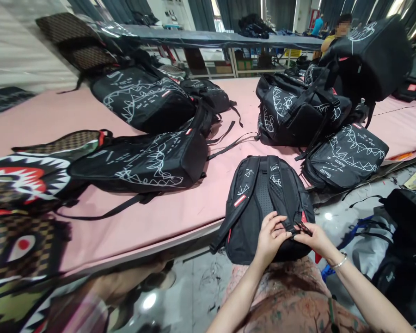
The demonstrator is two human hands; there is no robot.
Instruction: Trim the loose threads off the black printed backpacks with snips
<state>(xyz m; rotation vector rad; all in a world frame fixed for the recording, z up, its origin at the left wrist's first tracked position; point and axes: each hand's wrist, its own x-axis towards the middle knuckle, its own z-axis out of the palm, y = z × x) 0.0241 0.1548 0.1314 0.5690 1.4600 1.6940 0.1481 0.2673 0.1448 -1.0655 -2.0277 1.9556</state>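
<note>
A black backpack [253,203] with white scribbled marks on its shoulder straps lies back side up at the table's near edge, partly against my lap. My left hand [272,236] is closed in a pinch on a black strap [290,227] near the lower right of the pack. Just beside it, my right hand [314,240] grips small dark thread snips [302,227], their tips close to that strap. Both hands rest low over the pack, nearly touching. Small red tabs show along its sides.
The pink-covered table [229,129] carries several black backpacks, among them one at the left [152,162] and a pile at the right [298,111]. Checkered shark-face bags [24,185] sit at far left. More bags [402,259] stand low at right. A person [339,30] is behind.
</note>
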